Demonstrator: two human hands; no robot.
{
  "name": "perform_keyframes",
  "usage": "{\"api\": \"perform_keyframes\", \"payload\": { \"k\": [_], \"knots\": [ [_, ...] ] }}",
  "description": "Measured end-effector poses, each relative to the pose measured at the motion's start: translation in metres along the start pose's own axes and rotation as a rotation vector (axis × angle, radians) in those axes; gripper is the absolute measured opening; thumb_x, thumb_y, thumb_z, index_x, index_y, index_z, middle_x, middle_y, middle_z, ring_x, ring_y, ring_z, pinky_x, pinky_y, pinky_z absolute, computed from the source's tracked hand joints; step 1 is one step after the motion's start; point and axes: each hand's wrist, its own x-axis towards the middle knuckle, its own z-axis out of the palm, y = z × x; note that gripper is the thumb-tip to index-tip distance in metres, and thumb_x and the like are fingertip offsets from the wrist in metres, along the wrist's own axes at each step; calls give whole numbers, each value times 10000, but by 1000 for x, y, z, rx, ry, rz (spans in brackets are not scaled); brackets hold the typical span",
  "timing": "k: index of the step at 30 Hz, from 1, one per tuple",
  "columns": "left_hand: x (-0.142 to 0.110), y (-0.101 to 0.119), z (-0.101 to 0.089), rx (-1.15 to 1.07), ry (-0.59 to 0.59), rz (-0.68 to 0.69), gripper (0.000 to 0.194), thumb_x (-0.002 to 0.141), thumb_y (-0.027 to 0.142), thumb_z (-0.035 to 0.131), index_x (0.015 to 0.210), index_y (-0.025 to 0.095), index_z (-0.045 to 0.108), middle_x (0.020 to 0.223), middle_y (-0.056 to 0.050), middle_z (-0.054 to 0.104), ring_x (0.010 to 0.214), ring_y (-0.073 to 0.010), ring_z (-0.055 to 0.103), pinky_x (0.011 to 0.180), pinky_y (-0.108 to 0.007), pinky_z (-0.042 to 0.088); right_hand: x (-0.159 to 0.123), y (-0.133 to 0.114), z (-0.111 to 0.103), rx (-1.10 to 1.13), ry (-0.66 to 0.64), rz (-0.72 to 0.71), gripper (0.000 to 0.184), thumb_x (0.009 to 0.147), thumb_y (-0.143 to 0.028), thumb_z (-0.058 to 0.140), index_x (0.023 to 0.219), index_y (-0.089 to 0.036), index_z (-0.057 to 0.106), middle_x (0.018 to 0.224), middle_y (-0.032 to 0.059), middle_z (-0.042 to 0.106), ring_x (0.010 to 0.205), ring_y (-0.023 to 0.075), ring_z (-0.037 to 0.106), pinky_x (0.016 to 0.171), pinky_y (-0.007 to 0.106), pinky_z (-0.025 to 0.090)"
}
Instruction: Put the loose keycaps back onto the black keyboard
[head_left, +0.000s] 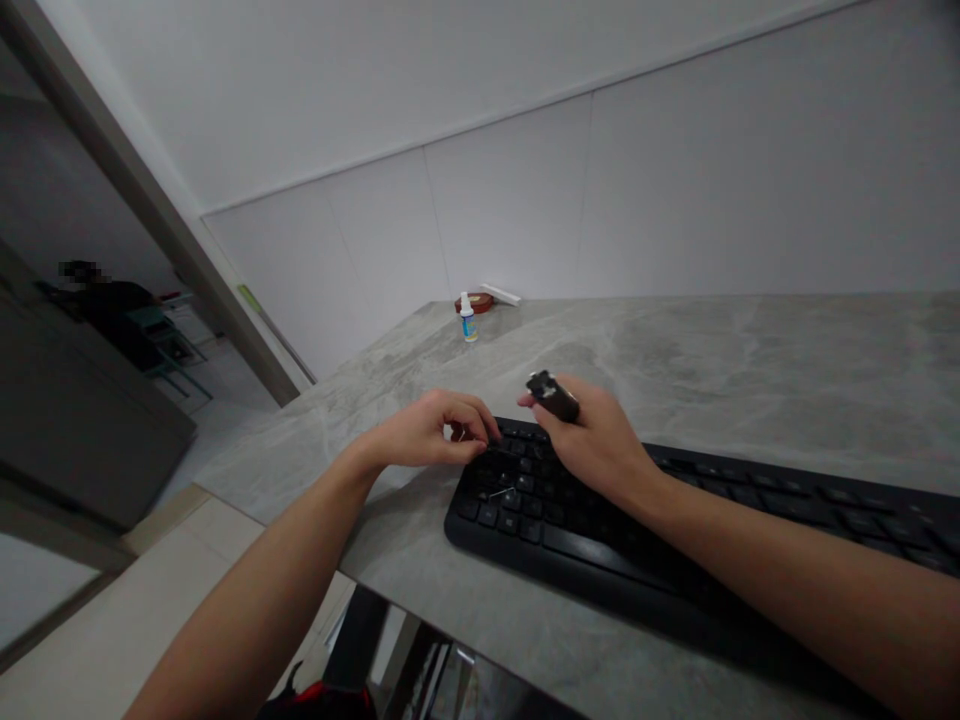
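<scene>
A black keyboard (pixel 600 545) lies slanted across the counter in front of me. My left hand (pixel 442 430) is at its upper left corner, with thumb and fingers bent toward each other over the keys. A thin, faint line shows by the thumb tip; what these fingers hold, if anything, is too small to make out. In my right hand (pixel 600 440) is a dark lighter (pixel 553 396), its metal top pointing up and left, above the keyboard's top edge. A thin pale sliver (pixel 501 491) lies on the left-hand keys.
A small white spray bottle (pixel 469 322) stands at the counter's far left, by a reddish-brown object (pixel 474 302) and a white flat piece (pixel 501 294). The counter (pixel 720 350) meets a pale wall. Beyond a doorway, a person (pixel 120 310) sits. Items fill a space below the counter's front edge.
</scene>
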Motion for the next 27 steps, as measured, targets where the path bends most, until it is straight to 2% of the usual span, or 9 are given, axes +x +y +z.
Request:
{"api": "perform_keyframes", "payload": {
  "k": [2,4,8,11,16,22,27],
  "knots": [
    [0,0,0,5,23,-11,100,837,150,621,792,153,710,996,-73,738,793,-131,633,712,-248,485,1,0,-6,26,-3,-93,219,776,-194,476,783,-167,694,759,47,683,731,184,608,667,286,414],
    [0,-1,1,10,33,-25,96,825,144,618,775,153,700,964,-62,738,784,-129,628,707,-245,479,1,1,-13,41,-93,-212,250,753,-143,476,842,-171,708,733,28,687,671,162,603,636,265,412],
    [0,-4,1,26,57,-69,96,803,131,614,768,153,700,941,-50,736,764,-124,617,697,-237,472,-5,1,-21,-98,-491,-520,302,720,-100,553,946,-180,737,735,26,730,618,148,626,592,245,389],
    [0,-5,1,33,64,-93,94,798,134,614,764,150,700,944,-53,736,754,-125,615,689,-238,470,-11,-5,-17,-241,-658,-550,239,767,-134,613,948,-192,758,737,47,748,654,175,669,590,255,381],
    [1,-5,1,29,47,-100,93,797,141,611,771,145,700,946,-62,734,772,-134,615,695,-244,474,-14,-16,-9,-369,-713,-543,210,670,-73,632,789,-203,745,697,31,730,668,189,666,584,263,353],
    [1,-4,2,4,48,-109,85,775,147,611,734,147,685,941,-59,724,750,-126,595,680,-244,465,-7,-7,-12,-332,-710,-518,404,650,-12,596,935,-239,771,832,27,771,757,187,689,637,254,376],
    [1,-5,3,-54,86,-168,78,757,162,620,759,146,697,879,-45,723,727,-125,592,660,-238,456,-5,1,-11,-335,-671,-510,328,682,13,568,873,-192,738,831,38,763,763,187,683,646,255,375]
  ]
}}
